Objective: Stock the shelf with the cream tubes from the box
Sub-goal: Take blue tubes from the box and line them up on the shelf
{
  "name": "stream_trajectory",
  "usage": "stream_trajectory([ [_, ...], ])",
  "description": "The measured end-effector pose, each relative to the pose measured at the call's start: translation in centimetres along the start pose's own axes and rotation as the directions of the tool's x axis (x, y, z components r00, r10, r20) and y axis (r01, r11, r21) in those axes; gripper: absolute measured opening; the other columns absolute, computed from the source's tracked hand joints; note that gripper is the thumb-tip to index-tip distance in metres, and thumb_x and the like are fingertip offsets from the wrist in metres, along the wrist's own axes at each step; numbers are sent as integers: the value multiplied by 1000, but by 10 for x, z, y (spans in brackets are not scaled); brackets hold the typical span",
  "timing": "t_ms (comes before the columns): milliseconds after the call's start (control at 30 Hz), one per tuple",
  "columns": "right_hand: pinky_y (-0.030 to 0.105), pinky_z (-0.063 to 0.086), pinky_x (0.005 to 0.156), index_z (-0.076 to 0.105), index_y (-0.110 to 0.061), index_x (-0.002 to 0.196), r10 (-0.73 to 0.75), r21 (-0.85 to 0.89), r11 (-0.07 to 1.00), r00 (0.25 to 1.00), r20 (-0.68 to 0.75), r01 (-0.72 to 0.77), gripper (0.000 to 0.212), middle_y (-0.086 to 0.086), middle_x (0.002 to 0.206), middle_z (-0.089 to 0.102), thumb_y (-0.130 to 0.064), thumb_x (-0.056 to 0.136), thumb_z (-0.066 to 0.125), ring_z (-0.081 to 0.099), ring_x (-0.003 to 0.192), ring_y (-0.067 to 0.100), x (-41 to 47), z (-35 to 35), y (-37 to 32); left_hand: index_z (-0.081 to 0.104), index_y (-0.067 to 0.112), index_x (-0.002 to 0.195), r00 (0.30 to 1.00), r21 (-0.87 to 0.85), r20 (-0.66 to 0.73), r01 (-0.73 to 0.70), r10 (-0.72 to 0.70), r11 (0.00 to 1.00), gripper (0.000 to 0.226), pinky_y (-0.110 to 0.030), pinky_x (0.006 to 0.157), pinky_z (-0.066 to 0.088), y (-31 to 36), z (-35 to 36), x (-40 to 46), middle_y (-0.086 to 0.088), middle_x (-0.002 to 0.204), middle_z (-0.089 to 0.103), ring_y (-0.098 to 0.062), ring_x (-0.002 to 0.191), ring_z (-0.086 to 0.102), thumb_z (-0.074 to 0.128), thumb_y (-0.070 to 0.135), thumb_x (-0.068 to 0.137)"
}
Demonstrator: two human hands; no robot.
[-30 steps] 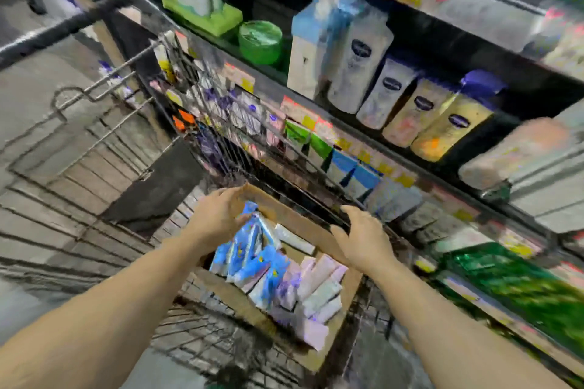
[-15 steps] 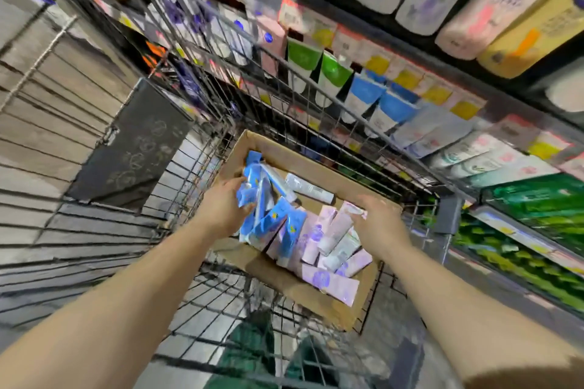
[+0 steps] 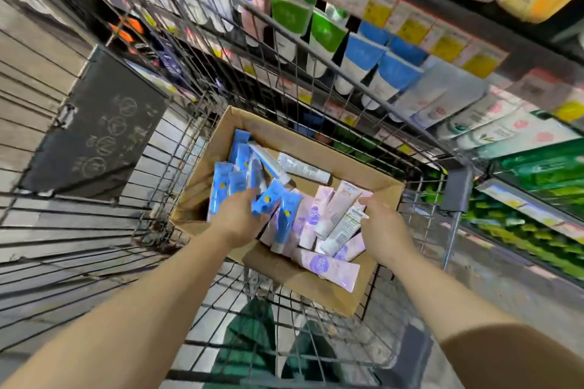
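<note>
Blue tubes (image 3: 268,199) sit right at the tips of the left hand (image 3: 240,218). Its fingers (image 3: 252,196) curl down onto them, and one blue tube looks pinched under them, though I cannot tell how tight the hold is. These tubes lie in a loose pile. Most of their long sides run away from the fingers, toward the far wall of the box (image 3: 316,142). A few tilt sideways.

Just to the right of those fingers lie the pale tubes (image 3: 316,211), pink and white. They run the same way, caps toward the person. The right hand (image 3: 382,230) is at their far right edge. Its fingers (image 3: 366,202) bend around the end of a white tube (image 3: 344,224), and the tips touch it. So each hand is nearest its own pile: left on blue, right on pale.

Further out from the fingers, one long white tube (image 3: 303,167) lies crosswise near the back of the box, apart from both hands.

Around the box is a wire cart (image 3: 158,167). Past the cart, up and to the right of the fingers, is the shelf (image 3: 410,50), with more tubes standing in rows.

I think the next move is to lift a handful straight up out of the box and carry it over the cart rim to the shelf. Loose tubes may slip out on the way.
</note>
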State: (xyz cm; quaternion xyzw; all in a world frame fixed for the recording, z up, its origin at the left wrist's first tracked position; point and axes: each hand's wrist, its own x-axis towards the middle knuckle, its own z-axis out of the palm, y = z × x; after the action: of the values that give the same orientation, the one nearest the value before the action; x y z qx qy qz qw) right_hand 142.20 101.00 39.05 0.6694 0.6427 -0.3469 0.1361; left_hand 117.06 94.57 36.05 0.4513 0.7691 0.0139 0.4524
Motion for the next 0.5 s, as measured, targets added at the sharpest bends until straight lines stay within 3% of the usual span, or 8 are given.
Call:
stream_trajectory([
  [167, 28, 36, 76, 47, -22, 138, 30, 109, 994, 998, -62, -23, 49, 11, 130, 55, -2, 95, 35, 52, 112, 28, 2, 10, 16, 39, 14, 144, 995, -34, 97, -32, 36, 999, 63, -33, 106, 36, 23, 50, 15, -7, 145, 47, -25, 132, 45, 65, 30, 89],
  [267, 25, 33, 75, 47, -24, 138, 51, 162, 986, 995, -80, -38, 51, 7, 134, 53, 0, 95, 34, 51, 108, 24, 7, 13, 19, 43, 13, 141, 991, -92, 135, -9, 21, 996, 56, -30, 96, 43, 39, 80, 19, -7, 127, 61, -26, 117, 56, 63, 28, 90],
  [333, 25, 34, 75, 46, -25, 138, 48, 155, 987, 996, -79, -35, 52, 7, 134, 53, 1, 95, 34, 51, 108, 24, 11, 13, 20, 46, 11, 137, 985, -142, 169, 39, -15, 989, 54, -36, 93, 48, 48, 99, 20, -12, 119, 65, -30, 109, 61, 64, 23, 87],
  [400, 26, 34, 74, 45, -26, 138, 36, 137, 990, 996, -79, -25, 51, 9, 132, 53, -1, 95, 36, 52, 106, 26, 14, 14, 20, 44, 12, 136, 980, -192, 196, 72, -34, 979, 68, -40, 92, 50, 51, 119, 23, -14, 115, 64, -31, 108, 61, 72, 22, 76],
  [500, 25, 33, 77, 44, -26, 139, 7, 137, 991, 997, -79, 4, 48, 7, 136, 50, -5, 96, 41, 51, 113, 27, 17, 18, 21, 38, 22, 141, 992, -186, 117, 73, -51, 980, 89, -36, 94, 49, 58, 130, 23, -7, 122, 57, -25, 111, 57, 81, 27, 64],
])
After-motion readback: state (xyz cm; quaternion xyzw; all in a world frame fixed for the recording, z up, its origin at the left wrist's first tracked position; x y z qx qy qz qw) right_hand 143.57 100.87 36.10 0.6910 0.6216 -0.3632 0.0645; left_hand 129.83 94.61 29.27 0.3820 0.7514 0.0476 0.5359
